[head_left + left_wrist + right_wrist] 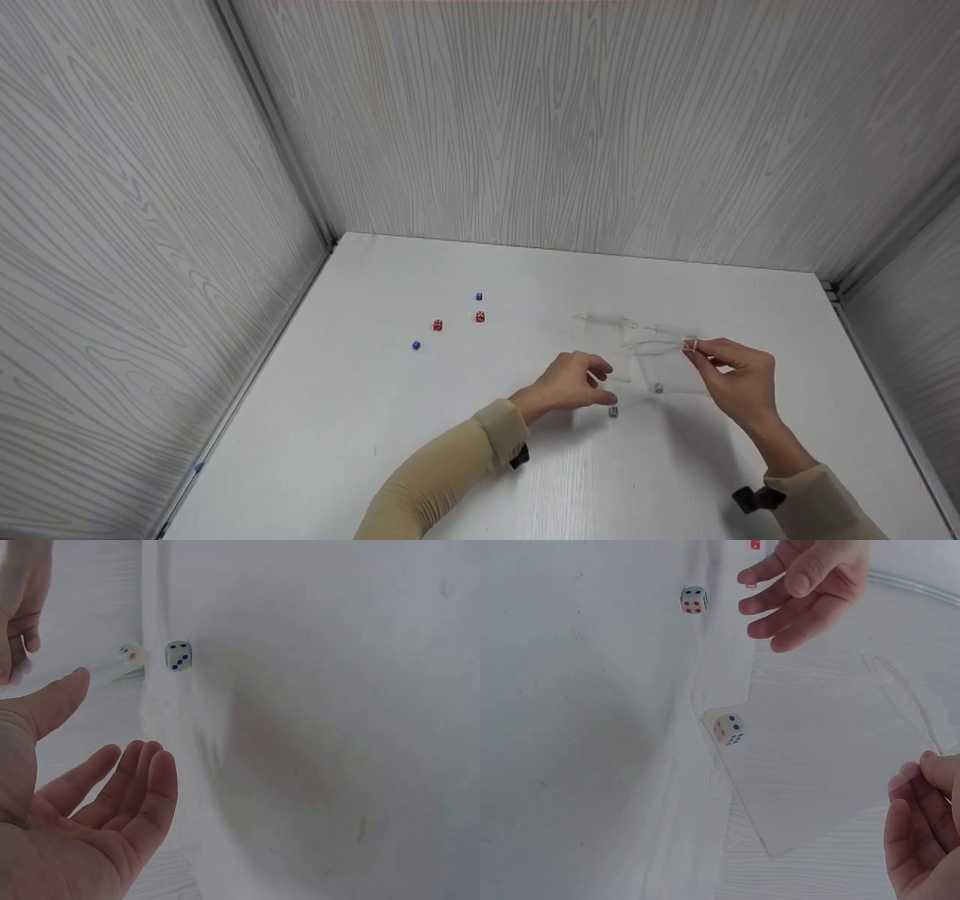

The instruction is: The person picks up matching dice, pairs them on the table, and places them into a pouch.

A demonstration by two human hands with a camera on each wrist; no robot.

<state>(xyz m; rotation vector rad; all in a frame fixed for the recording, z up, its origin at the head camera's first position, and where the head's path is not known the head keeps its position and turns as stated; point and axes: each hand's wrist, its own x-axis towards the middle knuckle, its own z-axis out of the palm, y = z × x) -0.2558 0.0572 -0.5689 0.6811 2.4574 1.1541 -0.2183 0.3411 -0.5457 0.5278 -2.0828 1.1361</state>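
My right hand (739, 379) pinches the top of a sheer white drawstring pouch (817, 765) between thumb and fingers, its cord loops trailing to the left. Inside the pouch, at a bottom corner, sits a white die (729, 729) with coloured pips. A second white die (613, 412) lies loose on the table, just below the fingertips of my left hand (568, 382). That hand hovers with fingers relaxed and apart, nothing between them. In the left wrist view the loose die (178, 656) is beyond the thumb and fingertips.
Two more sheer pouches lie behind my hands, one to the left (607, 341) and one to the right (675, 330). Farther left on the white table are two red dice (480, 316) and two small blue dice (416, 346). Wood-grain panels enclose the table (337, 427).
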